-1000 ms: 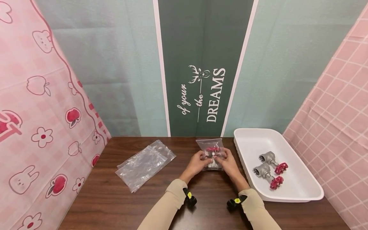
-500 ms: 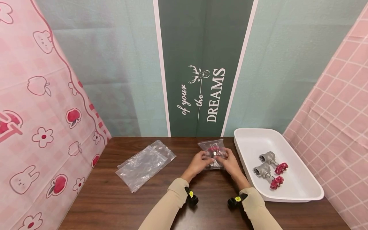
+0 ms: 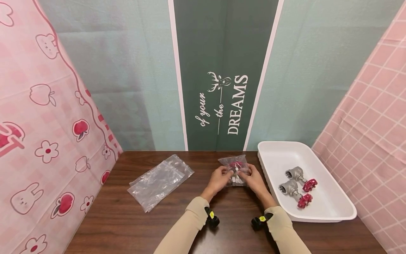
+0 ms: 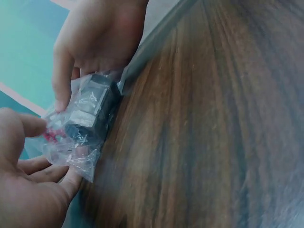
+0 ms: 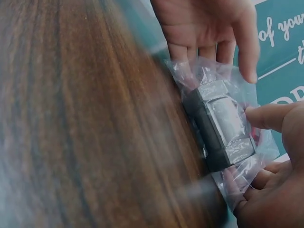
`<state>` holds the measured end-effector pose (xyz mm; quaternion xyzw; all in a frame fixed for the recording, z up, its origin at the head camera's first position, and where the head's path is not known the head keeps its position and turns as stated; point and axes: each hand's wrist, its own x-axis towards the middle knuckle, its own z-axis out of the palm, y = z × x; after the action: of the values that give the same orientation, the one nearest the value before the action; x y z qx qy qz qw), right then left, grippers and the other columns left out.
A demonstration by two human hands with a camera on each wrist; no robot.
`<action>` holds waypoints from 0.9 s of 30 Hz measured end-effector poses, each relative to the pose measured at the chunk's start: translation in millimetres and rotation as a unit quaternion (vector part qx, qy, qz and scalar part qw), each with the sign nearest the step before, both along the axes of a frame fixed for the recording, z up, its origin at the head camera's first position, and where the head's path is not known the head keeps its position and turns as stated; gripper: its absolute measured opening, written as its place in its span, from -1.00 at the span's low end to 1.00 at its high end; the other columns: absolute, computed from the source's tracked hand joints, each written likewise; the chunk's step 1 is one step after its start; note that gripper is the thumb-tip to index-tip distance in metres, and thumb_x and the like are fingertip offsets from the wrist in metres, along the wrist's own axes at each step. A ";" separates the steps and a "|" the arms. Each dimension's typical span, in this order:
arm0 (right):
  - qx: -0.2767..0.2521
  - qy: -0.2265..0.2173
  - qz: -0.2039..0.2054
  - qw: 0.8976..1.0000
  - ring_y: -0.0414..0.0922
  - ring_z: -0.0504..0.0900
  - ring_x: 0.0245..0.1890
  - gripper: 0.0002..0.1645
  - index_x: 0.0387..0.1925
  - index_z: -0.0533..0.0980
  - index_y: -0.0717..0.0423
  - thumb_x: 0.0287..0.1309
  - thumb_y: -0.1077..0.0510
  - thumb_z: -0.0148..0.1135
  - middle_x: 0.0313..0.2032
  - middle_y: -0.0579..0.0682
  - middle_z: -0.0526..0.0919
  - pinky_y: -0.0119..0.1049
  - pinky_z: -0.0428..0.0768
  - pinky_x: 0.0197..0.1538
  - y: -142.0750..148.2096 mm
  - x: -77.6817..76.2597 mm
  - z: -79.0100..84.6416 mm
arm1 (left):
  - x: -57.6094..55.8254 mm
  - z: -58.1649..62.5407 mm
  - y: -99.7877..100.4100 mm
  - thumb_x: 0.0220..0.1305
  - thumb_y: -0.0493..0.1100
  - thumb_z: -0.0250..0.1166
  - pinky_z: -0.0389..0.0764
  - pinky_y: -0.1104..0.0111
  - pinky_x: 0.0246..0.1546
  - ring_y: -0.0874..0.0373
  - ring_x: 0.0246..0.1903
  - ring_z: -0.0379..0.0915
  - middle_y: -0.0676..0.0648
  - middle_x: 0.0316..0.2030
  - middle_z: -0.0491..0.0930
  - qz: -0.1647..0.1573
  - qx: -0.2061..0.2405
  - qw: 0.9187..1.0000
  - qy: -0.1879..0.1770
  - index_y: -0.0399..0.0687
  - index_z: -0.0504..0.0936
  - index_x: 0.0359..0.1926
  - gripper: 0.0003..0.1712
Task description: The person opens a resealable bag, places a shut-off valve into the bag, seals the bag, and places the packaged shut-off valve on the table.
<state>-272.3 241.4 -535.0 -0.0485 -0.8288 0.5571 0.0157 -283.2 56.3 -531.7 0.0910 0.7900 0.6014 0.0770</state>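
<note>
A clear zip bag [image 3: 226, 161] holds a metal valve [image 5: 223, 123] with a red handwheel. In the head view it is at the back middle of the table, wheel end pointing away. My left hand [image 3: 219, 180] grips the bag's left side, thumb on top and fingers wrapped under the plastic. My right hand [image 3: 256, 181] grips the right side the same way, its thumb pressing on the plastic near the valve. In the left wrist view the valve body [image 4: 90, 114] lies crosswise between both hands, close over the table; the red wheel [image 4: 54, 135] is partly covered by crinkled plastic.
Two flat clear bags [image 3: 158, 183] overlap on the left of the wooden table [image 3: 133, 233]. To the right stands a white tray [image 3: 285, 151] with two more red-wheeled valves, one nearer [image 3: 288, 188] and one farther [image 3: 297, 174]. Patterned cloths hang around the table.
Both hands keep their grip. The bag's top has tipped slightly lower and to the right, and my left thumb has slid a little up the bag.
</note>
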 end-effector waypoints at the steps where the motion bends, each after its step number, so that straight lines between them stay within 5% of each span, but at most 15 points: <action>1: 0.004 -0.001 0.000 1.000 0.06 0.64 0.17 -0.17 0.52 0.20 0.41 0.47 0.08 0.33 0.31 0.45 0.56 -0.46 0.55 -0.05 0.8 0.5 -0.3 | -0.5 -1.3 -1.0 0.52 -0.02 0.32 0.74 0.22 -0.01 0.00 0.04 0.71 -0.24 0.04 0.74 0.008 -0.006 1.000 0.008 -0.32 0.59 0.26 -0.49; 9: 0.047 0.007 -0.015 0.999 0.18 0.61 0.21 -0.19 0.50 0.23 0.40 0.49 0.03 0.31 0.25 0.43 0.61 -0.24 0.55 0.10 5.0 2.0 -3.1 | -2.4 -9.6 -8.9 0.48 -0.01 0.39 0.66 0.37 -0.30 0.22 -0.40 0.64 -0.15 -0.19 0.76 0.019 -0.023 0.999 0.023 -0.24 0.66 0.06 -0.61; 16: 0.053 0.008 -0.014 0.998 0.18 0.59 0.24 -0.28 0.49 0.24 0.42 0.56 0.06 0.22 0.31 0.46 0.56 -0.19 0.55 0.15 5.0 1.3 -5.2 | -2.4 -9.3 -8.1 0.60 -0.02 0.23 0.61 0.42 -0.39 0.23 -0.42 0.58 -0.10 -0.31 0.72 0.019 0.013 1.000 -0.011 -0.21 0.68 -0.01 -0.68; 21: 0.028 0.007 -0.012 1.000 0.19 0.54 0.30 -0.28 0.51 0.23 0.42 0.57 0.10 0.20 0.37 0.45 0.50 -0.03 0.50 0.30 3.0 2.0 -4.5 | -2.5 -9.0 -9.3 0.58 -0.19 0.25 0.63 0.41 -0.43 0.19 -0.46 0.55 -0.23 -0.33 0.73 0.015 0.039 0.999 -0.008 -0.31 0.65 -0.05 -0.78; 27: 0.025 0.005 -0.013 1.000 0.18 0.52 0.31 -0.27 0.52 0.23 0.39 0.57 0.06 0.21 0.38 0.44 0.49 0.00 0.48 0.32 1.9 2.7 -4.1 | -1.6 -8.1 -15.9 0.57 -0.17 0.27 0.69 0.38 -0.42 0.21 -0.48 0.57 -0.27 -0.31 0.76 0.012 0.045 0.999 -0.007 -0.34 0.63 -0.01 -0.75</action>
<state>-269.6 243.3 -539.1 -0.0564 -0.8419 0.5360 0.0281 -284.8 40.4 -539.7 0.0807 0.7625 0.6380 0.0706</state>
